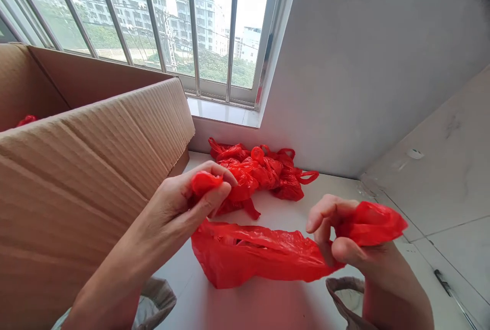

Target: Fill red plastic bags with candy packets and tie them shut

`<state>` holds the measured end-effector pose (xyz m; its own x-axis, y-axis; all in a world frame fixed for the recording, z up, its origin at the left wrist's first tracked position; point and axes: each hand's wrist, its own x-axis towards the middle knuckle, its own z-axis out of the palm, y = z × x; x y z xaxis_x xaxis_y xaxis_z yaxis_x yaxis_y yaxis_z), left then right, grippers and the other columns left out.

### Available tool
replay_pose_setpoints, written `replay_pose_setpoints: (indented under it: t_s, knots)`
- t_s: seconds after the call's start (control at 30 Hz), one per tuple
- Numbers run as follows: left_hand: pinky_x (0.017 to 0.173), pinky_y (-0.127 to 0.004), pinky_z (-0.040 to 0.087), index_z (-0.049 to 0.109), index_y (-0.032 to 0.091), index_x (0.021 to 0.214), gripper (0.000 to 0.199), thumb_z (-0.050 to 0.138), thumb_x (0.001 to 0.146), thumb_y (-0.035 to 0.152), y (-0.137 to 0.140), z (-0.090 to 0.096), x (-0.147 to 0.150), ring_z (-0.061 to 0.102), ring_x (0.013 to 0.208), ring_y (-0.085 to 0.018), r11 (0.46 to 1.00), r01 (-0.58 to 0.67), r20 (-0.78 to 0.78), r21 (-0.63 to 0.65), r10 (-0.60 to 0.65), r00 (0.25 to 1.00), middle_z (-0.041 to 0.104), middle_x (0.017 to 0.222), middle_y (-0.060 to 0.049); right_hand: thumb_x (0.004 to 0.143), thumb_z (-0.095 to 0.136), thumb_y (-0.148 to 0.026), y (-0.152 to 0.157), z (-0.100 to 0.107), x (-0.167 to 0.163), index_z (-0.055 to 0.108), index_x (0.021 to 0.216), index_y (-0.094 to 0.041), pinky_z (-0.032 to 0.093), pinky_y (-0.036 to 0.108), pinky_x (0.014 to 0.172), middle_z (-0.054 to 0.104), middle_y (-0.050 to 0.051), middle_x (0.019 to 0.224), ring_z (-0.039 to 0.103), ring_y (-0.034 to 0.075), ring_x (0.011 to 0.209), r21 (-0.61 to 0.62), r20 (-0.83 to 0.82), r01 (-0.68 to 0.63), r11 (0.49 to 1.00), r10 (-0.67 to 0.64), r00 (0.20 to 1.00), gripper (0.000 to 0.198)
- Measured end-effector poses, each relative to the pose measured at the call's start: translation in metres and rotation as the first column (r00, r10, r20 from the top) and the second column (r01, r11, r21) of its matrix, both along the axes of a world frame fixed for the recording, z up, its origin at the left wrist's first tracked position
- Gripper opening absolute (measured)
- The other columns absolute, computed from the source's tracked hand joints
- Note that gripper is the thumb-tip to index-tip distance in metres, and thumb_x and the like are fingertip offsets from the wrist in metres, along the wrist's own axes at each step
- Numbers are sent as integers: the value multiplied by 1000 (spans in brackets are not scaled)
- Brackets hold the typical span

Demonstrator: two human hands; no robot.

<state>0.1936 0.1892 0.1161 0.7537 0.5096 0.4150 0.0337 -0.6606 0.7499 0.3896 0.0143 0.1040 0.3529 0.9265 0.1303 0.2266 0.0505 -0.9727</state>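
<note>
A red plastic bag (264,256) is stretched sideways between my two hands above the white surface. My left hand (191,202) is closed around one end of it, with a bunched red piece showing between thumb and fingers. At the other end, my right hand (344,233) grips the bag with curled fingers, and a flap of red plastic sticks out past the back of the hand. The bag's mouth gapes slightly along its top edge; something pinkish shows inside, too unclear to name.
Several red plastic bags (264,171) lie heaped by the wall. On the left stands a large open cardboard box (95,151) with something red inside. Beyond is a barred window (191,28). A thin dark-and-silver object (444,283) lies at the far right.
</note>
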Motion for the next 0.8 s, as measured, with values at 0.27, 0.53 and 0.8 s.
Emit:
replay_pose_setpoints:
  t_s: [0.27, 0.53, 0.8]
  knots:
    - [43, -17, 28, 61, 21, 75, 23, 52, 96, 26, -7, 1, -1, 34, 50, -6, 992, -48, -60, 117, 55, 997, 43, 57, 8, 83, 49, -3, 27, -7, -15, 74, 90, -23, 43, 18, 67, 72, -5, 83, 60, 9, 71, -155, 364, -435, 887, 461, 810, 33]
    - [51, -22, 35, 63, 23, 81, 40, 35, 104, 39, -16, 5, -6, 37, 49, -9, 997, 65, -105, 34, -62, 993, 40, 55, 7, 76, 56, -18, 31, -20, -23, 59, 77, -22, 41, 29, 63, 60, 3, 85, 54, 17, 71, -500, 741, 235, 834, 271, 615, 5]
    - [61, -29, 37, 52, 21, 71, 28, 38, 95, 16, -11, -2, -14, 47, 49, -11, 806, 129, -170, 577, -35, 985, 60, 64, 6, 60, 61, -13, 1, -31, -9, 49, 126, -29, 47, 55, 96, 28, 8, 155, 44, 37, 124, -199, 925, 354, 914, 56, 376, 69]
